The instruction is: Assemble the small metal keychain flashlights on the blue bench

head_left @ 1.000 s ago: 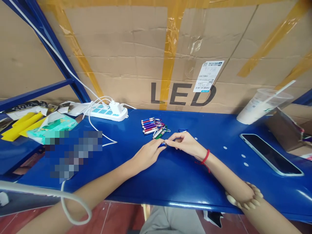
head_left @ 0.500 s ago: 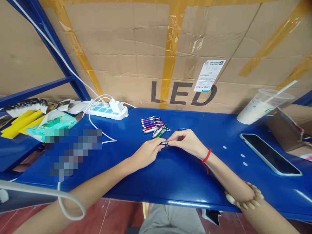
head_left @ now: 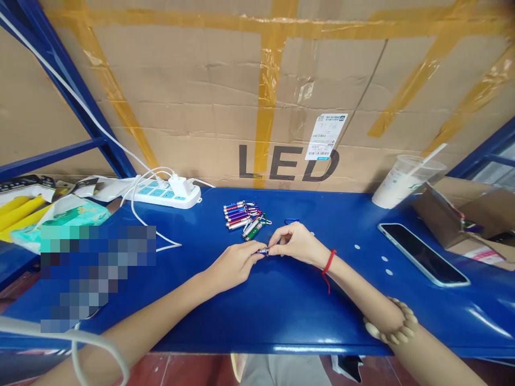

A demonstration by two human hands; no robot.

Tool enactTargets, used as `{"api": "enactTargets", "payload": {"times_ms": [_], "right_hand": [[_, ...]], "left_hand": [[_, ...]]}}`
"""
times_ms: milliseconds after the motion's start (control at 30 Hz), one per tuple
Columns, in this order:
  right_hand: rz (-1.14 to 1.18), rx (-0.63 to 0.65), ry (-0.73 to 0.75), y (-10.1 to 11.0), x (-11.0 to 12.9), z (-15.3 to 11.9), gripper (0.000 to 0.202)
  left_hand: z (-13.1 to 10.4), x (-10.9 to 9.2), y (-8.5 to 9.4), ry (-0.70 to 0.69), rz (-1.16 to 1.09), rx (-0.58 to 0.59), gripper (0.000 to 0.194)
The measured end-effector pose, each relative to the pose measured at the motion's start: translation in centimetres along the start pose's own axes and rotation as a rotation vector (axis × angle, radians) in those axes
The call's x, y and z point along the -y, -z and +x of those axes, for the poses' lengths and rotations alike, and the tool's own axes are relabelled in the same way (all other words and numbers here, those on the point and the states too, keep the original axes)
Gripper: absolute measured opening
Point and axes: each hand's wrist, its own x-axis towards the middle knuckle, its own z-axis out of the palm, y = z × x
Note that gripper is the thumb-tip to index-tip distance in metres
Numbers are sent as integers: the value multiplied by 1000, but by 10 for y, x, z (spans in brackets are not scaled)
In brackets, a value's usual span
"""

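Observation:
Just in front of a group of keychain flashlights [head_left: 237, 215], my left hand [head_left: 235, 265] pinches a small blue and silver keychain flashlight [head_left: 262, 250] between thumb and fingers. My right hand [head_left: 296, 244] closes its thumb and index finger on the other end of the same flashlight. Most of its body is hidden by the fingers. The grouped flashlights are red, blue, purple, silver and green, with small carabiner clips at their right ends. Behind my right hand lies a blue carabiner clip [head_left: 291, 221], apart from the group.
A white power strip [head_left: 161, 195] with a plugged-in charger and cables stands at the back left. To the right are a phone [head_left: 422, 254], a tilted-looking plastic cup [head_left: 396, 185], an open cardboard box [head_left: 446, 220] and several small white discs [head_left: 385, 259]. A large carton [head_left: 193, 107] walls the back.
The head view has shifted, so the table's things sit lower and further left. Both hands stay together on the flashlight, and a little more of its blue body shows between the fingers.

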Motion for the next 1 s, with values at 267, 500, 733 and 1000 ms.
{"api": "enactTargets", "payload": {"times_ms": [267, 500, 733, 1000], "right_hand": [[-153, 128, 135, 24, 7, -9, 31], [-234, 289, 177, 46, 9, -23, 23], [-590, 167, 332, 60, 8, -41, 26], [-268, 155, 92, 44, -8, -52, 31]], "left_hand": [[3, -22, -1, -53, 126, 35, 22], [20, -37, -7, -61, 309, 56, 22], [44, -41, -25, -19, 318, 82, 27], [39, -42, -44, 74, 176, 65, 26]]}}
